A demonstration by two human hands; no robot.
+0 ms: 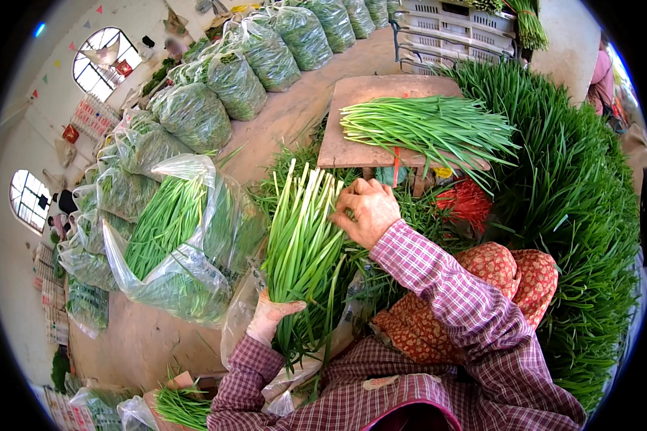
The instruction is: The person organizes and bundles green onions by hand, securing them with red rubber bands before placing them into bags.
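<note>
A thick bunch of garlic chives stands tilted in front of me, pale cut ends upward and green leaves down. My left hand is closed round its lower leafy part, the thumb lying across the front. At the bunch's upper right edge, my right hand has its fingers curled in a pinch, close to the pale stalks; whatever is between the fingertips is hidden. Beyond that hand, another pile of garlic chives lies on a small wooden board, with an orange-red tie hanging under it.
To the left stands an open clear plastic bag filled with chives. Behind it, several full bags form a row. A tall mass of loose chives borders my right side. Red ties lie below the board; stacked crates stand beyond.
</note>
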